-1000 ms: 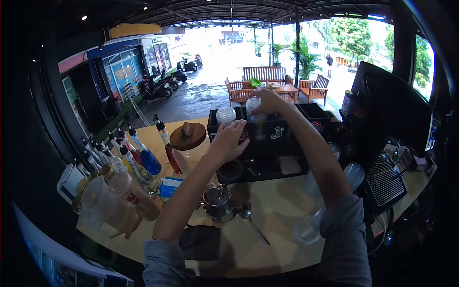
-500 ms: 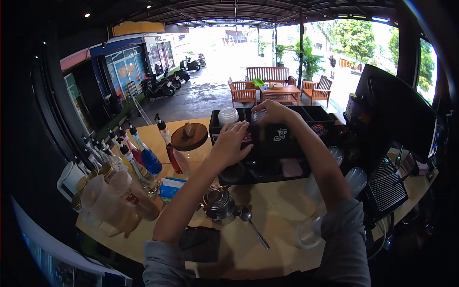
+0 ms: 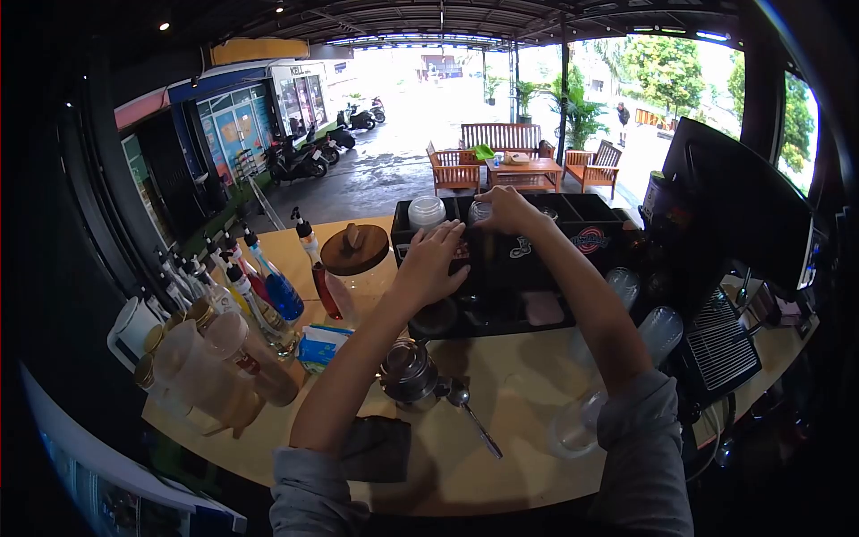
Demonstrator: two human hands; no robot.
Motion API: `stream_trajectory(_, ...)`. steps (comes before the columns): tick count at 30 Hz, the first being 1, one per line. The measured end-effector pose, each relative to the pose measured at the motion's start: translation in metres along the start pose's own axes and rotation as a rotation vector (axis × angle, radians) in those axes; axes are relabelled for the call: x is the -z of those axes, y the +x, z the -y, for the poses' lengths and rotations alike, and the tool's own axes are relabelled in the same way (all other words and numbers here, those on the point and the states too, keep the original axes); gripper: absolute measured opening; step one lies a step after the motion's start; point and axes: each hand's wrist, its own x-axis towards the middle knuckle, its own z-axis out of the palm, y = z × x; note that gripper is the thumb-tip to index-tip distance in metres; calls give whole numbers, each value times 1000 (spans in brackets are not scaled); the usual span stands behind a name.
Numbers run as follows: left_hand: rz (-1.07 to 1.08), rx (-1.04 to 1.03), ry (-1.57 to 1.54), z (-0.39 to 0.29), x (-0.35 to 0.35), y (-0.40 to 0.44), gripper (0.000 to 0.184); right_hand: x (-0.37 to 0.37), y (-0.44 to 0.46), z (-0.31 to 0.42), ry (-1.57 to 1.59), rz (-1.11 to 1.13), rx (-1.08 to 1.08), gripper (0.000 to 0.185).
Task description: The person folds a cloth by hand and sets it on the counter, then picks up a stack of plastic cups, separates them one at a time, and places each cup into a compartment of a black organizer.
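A black organizer box (image 3: pixel 528 264) with several compartments stands at the counter's back edge. My left hand (image 3: pixel 433 261) lies against its front upper edge, fingers stretched out and holding nothing. Just behind those fingertips, a stack of clear dome lids (image 3: pixel 427 211) fills the left compartment. My right hand (image 3: pixel 512 215) reaches over the box, its fingers bent around clear plastic lids (image 3: pixel 480 211) in the neighbouring compartment. Below my forearms are a metal portafilter (image 3: pixel 407 371), a spoon (image 3: pixel 474 421) and a folded dark cloth (image 3: pixel 376 449).
Several syrup bottles with pumps (image 3: pixel 277 286) and plastic pitchers (image 3: pixel 201 376) crowd the left side. A wooden-lidded jar (image 3: pixel 355 252) stands left of the box. Clear cups (image 3: pixel 580 425) lie at the right, near a drip grate (image 3: pixel 723 345) and a dark monitor (image 3: pixel 747 210).
My right hand has shifted slightly left and down over the lids. My left hand stays almost in place on the box edge.
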Motion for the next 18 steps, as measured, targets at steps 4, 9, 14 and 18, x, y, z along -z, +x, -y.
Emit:
stream_trajectory(4, 37, 56, 27, -13, 9, 0, 67, 10, -14, 17, -102, 35, 8, 58)
stream_trajectory(9, 92, 66, 100, -61, 30, -8, 60, 30, -60, 37, -6, -257, 188, 34)
stream_trajectory(14, 221, 21, -223, -139, 58, -65, 47, 80, -165, 94, 116, -277, 41, 15)
stream_trajectory(18, 163, 88, -605, -168, 12, -98, 42, 75, -246, 101, 401, -449, 50, 10)
